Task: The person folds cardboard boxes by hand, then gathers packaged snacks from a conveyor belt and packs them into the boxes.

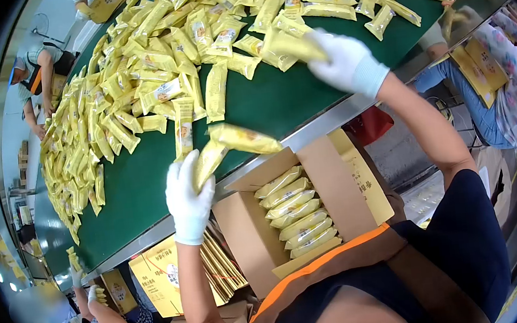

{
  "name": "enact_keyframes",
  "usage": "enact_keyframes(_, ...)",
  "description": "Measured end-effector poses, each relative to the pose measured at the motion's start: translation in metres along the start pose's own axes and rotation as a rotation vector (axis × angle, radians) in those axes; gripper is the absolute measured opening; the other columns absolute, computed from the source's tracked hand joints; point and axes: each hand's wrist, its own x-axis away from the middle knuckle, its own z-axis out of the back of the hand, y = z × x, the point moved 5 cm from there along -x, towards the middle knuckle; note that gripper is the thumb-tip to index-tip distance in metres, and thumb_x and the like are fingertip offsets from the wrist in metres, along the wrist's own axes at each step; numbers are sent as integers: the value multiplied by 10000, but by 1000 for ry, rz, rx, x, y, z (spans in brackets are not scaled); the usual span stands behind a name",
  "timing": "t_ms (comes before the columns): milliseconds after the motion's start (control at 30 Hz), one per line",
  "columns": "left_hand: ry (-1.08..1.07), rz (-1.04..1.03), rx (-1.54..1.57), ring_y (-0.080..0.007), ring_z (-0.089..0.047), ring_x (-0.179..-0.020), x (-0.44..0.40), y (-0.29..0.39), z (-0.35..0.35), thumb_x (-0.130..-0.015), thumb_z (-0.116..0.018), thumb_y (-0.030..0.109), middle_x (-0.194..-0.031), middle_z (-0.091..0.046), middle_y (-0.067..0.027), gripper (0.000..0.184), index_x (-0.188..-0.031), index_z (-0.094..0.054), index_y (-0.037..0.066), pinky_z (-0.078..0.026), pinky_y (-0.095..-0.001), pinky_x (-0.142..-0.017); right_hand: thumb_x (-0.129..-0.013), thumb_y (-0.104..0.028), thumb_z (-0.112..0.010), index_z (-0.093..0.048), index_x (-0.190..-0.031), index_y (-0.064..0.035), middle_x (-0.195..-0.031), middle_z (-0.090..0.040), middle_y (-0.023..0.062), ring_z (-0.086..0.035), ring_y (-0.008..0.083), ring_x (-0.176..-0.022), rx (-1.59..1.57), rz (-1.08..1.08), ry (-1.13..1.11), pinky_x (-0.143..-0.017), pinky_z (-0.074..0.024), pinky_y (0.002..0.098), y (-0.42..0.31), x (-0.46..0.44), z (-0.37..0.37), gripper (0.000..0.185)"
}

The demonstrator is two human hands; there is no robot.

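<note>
White gloves cover both my hands. My left hand is closed around a yellow snack packet at the near edge of the green belt. A second yellow packet lies across the top of that one, reaching over the carton. Over the belt, my right hand grips another yellow packet, blurred by motion. An open cardboard carton stands in front of my body, its flaps spread. Inside it, several yellow packets stand in a row.
Heaped yellow packets cover much of the green belt, which has a metal rim. Folded cartons stack left of the open one. Co-workers are at the far left, lower left and right.
</note>
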Motion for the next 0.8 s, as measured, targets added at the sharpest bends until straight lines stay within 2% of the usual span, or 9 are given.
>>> enact_keyframes(133, 101, -163, 3, -332, -604, -957, -44, 46, -1, -739, -735, 34, -1083, -581, -153, 534, -1254, -595, 53, -505, -369, -857, -928, -625, -403, -619, -1144, -56, -1023, -675, 257, -627, 430, -1019, -123, -271, 8, -894, -496, 471, 48, -29, -3, 646)
enact_keyframes(167, 75, -205, 31, -328, -604, -974, -56, 55, -9, -747, -741, 55, -1101, -587, -145, 553, -1277, -583, 68, -502, -367, -863, -973, -527, -406, -624, -1135, -76, -1062, -669, 243, -631, 404, -1012, -29, -268, -42, -885, -495, 455, 39, -29, -13, 527)
enact_keyframes(267, -91, -322, 187, -331, -595, -984, -83, 76, -43, -757, -744, 91, -1082, -581, -143, 587, -1313, -557, 94, -496, -374, -864, -982, -483, -387, -632, -1087, -84, -980, -695, 211, -659, 394, -921, 166, -345, -82, -843, -517, 472, 40, -43, -42, 480)
enact_keyframes(367, -233, -316, 283, -352, -586, -1007, -99, 102, -60, -765, -723, 101, -1089, -572, -153, 597, -1333, -537, 106, -495, -393, -866, -970, -483, -450, -630, -1048, -65, -999, -682, 207, -661, 371, -943, 434, 41, -92, -828, -530, 458, 39, -48, -57, 462)
enact_keyframes(400, -279, -334, 285, -354, -585, -1017, -106, 108, -66, -765, -718, 104, -1098, -571, -153, 602, -1337, -531, 106, -495, -395, -869, -947, -489, -513, -606, -1065, -53, -1013, -674, 196, -657, 378, -948, 268, -169, -113, -819, -531, 461, 31, -45, -47, 461)
enact_keyframes(500, -389, -652, 123, -333, -571, -1093, -109, 122, -94, -735, -702, 134, -1165, -589, -145, 635, -1344, -522, 117, -486, -430, -921, -876, -495, -635, -550, -1149, -63, -1038, -676, 177, -654, 390, -947, 254, -86, -282, -824, -528, 458, 5, -24, -31, 518)
enact_keyframes(567, -365, -737, 53, -305, -578, -1079, -108, 122, -109, -731, -710, 165, -1112, -632, -116, 590, -1300, -559, 127, -482, -434, -903, -847, -437, -680, -516, -1255, -73, -1084, -648, 202, -634, 389, -1007, 92, -7, -213, -870, -509, 458, 19, -13, -41, 571)
enact_keyframes(700, -384, -556, -172, -289, -597, -981, -99, 100, -87, -704, -768, 290, -983, -670, -69, 582, -1233, -592, 124, -481, -410, -810, -831, -400, -676, -483, -1310, -61, -1133, -629, 197, -611, 372, -1059, 317, 79, -83, -889, -496, 466, 31, 20, 2, 618)
enact_keyframes(800, -423, -365, -155, -310, -609, -960, -77, 64, -69, -706, -783, 296, -990, -668, -94, 630, -1269, -572, 110, -482, -423, -832, -813, -465, -676, -487, -1307, -44, -1145, -630, 204, -611, 377, -1077, 228, -151, -227, -927, -485, 430, 71, 36, -8, 676)
